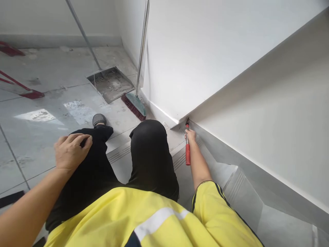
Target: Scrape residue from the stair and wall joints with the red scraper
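Observation:
My right hand (pixel 190 135) is wrapped round a slim red-handled scraper (pixel 187 154) with a silver shaft. The tool's dark tip reaches the corner where the white wall (pixel 195 51) overhangs the grey skirting (pixel 218 144); the very end is too small to make out. Over my bent left leg hovers or rests my left hand (pixel 73 149), its fingers loosely curled towards the thumb. Nothing shows in it, and whether it touches the trousers I cannot tell.
A broom (pixel 135 104) with a green head leans by the wall. Behind it lies a dustpan (pixel 111 84) holding dirt, its long handle upright. Red tools (pixel 31 93) lie at far left on the dusty tiles (pixel 59 85). Stair steps (pixel 241 188) descend at lower right.

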`<act>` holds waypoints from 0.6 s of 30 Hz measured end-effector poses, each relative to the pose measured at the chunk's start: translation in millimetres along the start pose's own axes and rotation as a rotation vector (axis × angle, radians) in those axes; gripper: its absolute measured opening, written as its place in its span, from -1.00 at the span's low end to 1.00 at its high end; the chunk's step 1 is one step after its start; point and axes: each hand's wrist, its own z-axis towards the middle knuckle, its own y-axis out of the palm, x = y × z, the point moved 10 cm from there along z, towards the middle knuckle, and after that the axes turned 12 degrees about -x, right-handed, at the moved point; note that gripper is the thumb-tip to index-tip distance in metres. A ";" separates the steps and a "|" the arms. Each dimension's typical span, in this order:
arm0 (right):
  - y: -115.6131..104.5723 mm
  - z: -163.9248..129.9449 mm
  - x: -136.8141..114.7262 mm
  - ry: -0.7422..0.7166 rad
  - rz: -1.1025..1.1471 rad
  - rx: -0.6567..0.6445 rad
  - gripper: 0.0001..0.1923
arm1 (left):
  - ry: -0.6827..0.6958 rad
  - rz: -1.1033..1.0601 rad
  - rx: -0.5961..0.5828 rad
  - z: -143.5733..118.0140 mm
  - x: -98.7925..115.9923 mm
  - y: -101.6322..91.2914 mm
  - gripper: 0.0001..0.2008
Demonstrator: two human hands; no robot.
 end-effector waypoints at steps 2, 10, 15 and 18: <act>8.8 1.7 -2.9 -0.034 -0.010 0.004 -0.76 | 0.014 0.024 0.022 -1.2 2.1 4.1 -0.57; 1.5 -3.2 16.2 -0.088 -0.073 0.033 -0.65 | -0.032 0.010 0.094 -3.0 -0.4 5.2 -0.57; 13.6 5.0 9.7 -0.118 -0.073 0.036 -0.67 | -0.032 0.023 0.080 -1.0 3.8 6.1 -0.55; 14.0 4.5 14.2 -0.087 -0.091 0.057 -0.66 | -0.032 0.032 0.096 1.4 7.7 6.8 -0.56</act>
